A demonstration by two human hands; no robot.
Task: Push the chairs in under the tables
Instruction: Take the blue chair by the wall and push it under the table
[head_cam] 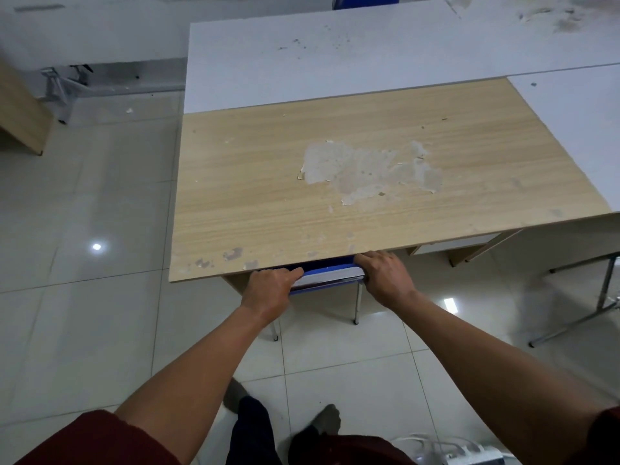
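Where the near edge of a wood-grain table [369, 169] meets the camera's downward view, two bare hands hold the top of a blue chair [327, 276] that sits almost wholly beneath the tabletop. Only the upper rim of the chair back and two thin metal legs show below the table edge. The left hand [270, 290] grips the left end of the chair back, its fingers [292, 274] curled together over the rim. The right hand [385, 275] clasps the right end, fingers [372, 257] folded close together and pressed up near the table's edge. Both forearms reach forward from dark red sleeves [97, 441] at the bottom of the view.

A large pale patch where the surface has peeled marks the middle of the tabletop. White tables [335, 58] butt against its far and right sides. Another blue chair [365, 1] peeks over the far edge at the top. Glossy pale floor tiles [84, 229] lie all around, with the person's feet visible below. A white power strip [473, 456] rests on the floor at bottom right.
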